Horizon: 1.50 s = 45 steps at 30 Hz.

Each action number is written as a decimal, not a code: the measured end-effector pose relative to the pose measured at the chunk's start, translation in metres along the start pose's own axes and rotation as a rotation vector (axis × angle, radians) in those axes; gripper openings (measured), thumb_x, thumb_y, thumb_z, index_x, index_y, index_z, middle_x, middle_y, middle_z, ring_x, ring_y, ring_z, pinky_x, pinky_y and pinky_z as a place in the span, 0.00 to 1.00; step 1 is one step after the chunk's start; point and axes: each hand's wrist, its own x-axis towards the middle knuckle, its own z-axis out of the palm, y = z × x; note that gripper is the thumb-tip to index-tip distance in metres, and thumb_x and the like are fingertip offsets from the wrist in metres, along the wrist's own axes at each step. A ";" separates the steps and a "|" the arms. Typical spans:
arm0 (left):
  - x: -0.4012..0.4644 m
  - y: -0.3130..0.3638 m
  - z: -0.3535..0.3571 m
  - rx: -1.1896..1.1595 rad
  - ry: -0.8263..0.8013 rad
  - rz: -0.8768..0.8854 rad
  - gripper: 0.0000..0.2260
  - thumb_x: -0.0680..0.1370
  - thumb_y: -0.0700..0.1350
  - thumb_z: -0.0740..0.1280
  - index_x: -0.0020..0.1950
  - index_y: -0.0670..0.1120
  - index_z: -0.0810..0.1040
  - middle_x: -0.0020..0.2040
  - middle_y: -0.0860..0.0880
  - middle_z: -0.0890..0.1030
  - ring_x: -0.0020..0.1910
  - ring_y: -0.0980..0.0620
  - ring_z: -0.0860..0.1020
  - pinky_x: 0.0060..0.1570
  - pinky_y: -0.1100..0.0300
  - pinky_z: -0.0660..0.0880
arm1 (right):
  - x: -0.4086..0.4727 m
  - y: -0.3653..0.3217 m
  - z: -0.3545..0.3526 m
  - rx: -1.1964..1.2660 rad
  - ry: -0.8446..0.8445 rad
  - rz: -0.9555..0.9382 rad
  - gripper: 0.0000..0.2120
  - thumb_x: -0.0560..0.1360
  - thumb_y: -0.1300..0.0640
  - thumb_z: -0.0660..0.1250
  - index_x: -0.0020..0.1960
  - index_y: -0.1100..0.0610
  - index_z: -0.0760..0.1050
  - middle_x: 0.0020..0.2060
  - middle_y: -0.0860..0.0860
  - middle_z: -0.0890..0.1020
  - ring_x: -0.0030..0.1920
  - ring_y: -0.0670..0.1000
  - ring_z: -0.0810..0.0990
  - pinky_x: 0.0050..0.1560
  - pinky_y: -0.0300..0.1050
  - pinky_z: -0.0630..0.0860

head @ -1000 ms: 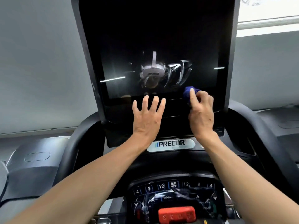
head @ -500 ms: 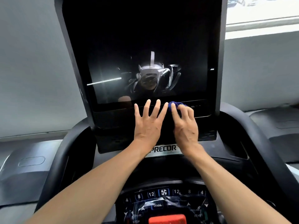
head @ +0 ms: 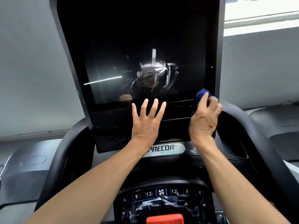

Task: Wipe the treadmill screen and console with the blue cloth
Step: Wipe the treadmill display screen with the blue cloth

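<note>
Right hand point(head: 204, 120) grips blue cloth point(head: 201, 94) — at screen point(head: 145, 46) corner.

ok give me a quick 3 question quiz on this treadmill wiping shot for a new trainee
1. Multiple choice: where is the blue cloth right now?
A. at the lower right corner of the screen
B. on the red stop button
C. draped over the left handlebar

2. True or false: the left hand lies flat with fingers spread on the dark panel below the screen.

3. Fill in: the brand name printed on the silver plate under the panel is ____.

Key
1. A: the right hand grips it there.
2. True
3. PRECOR (its first letter is partly hidden by the left wrist)
</note>
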 end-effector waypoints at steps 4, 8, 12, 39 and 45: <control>0.003 0.002 -0.001 0.011 0.012 0.009 0.37 0.78 0.45 0.70 0.83 0.53 0.54 0.79 0.46 0.60 0.75 0.37 0.61 0.70 0.27 0.58 | -0.037 -0.025 0.004 0.008 0.011 -0.374 0.22 0.77 0.71 0.59 0.71 0.68 0.70 0.56 0.63 0.77 0.51 0.62 0.70 0.54 0.53 0.76; 0.004 0.004 -0.015 0.028 -0.059 0.030 0.34 0.77 0.40 0.63 0.82 0.49 0.55 0.78 0.43 0.62 0.75 0.36 0.63 0.72 0.30 0.60 | 0.015 0.004 0.000 0.038 -0.022 -0.137 0.28 0.74 0.69 0.61 0.74 0.66 0.67 0.59 0.64 0.74 0.54 0.64 0.69 0.54 0.55 0.75; 0.020 0.023 -0.026 0.061 -0.007 0.168 0.30 0.79 0.39 0.62 0.81 0.42 0.57 0.76 0.41 0.65 0.73 0.39 0.66 0.74 0.49 0.65 | -0.020 0.019 0.001 0.045 -0.030 0.045 0.30 0.71 0.70 0.65 0.73 0.68 0.66 0.59 0.66 0.72 0.54 0.64 0.67 0.56 0.59 0.75; 0.027 0.034 -0.018 -0.043 -0.114 0.147 0.37 0.76 0.40 0.63 0.83 0.46 0.53 0.80 0.43 0.57 0.76 0.34 0.58 0.73 0.46 0.63 | 0.018 0.036 0.007 0.122 0.066 -0.027 0.28 0.76 0.72 0.61 0.74 0.56 0.72 0.69 0.61 0.73 0.60 0.62 0.77 0.60 0.56 0.78; 0.027 0.038 -0.017 -0.058 -0.142 0.126 0.38 0.77 0.40 0.63 0.84 0.46 0.48 0.81 0.43 0.53 0.77 0.34 0.53 0.74 0.45 0.61 | -0.005 0.050 0.008 0.163 0.025 -0.045 0.31 0.74 0.74 0.56 0.75 0.59 0.70 0.73 0.64 0.70 0.69 0.64 0.73 0.67 0.57 0.74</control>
